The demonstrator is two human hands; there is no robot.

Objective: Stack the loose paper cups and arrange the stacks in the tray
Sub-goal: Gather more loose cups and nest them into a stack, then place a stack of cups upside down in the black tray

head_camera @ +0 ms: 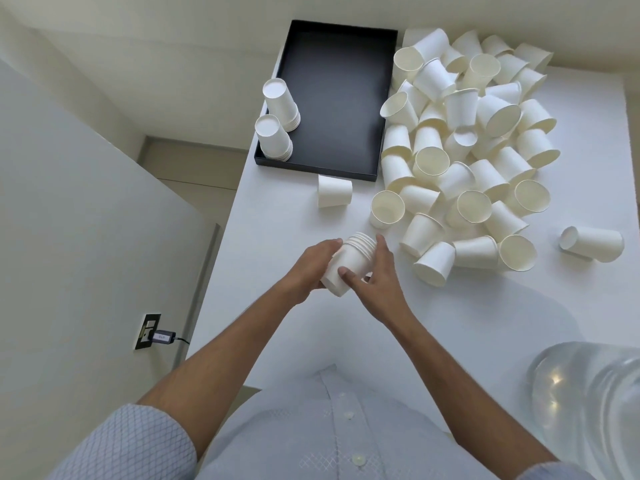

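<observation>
Both hands hold one stack of white paper cups [349, 263] above the table's near middle; several rims show at its far end. My left hand [313, 265] grips its left side and my right hand [375, 275] wraps its right side. A black tray [332, 46] lies at the far left of the table. Two upside-down cup stacks stand along the tray's left side, one further back [282, 103] and one in the near corner [273, 136]. A big heap of loose cups [467, 143] lies right of the tray.
A single cup [334, 191] lies on its side just in front of the tray. Another lone cup [594, 243] lies at the far right. A clear water bottle [588, 403] stands at the near right. The table's left edge drops to the floor.
</observation>
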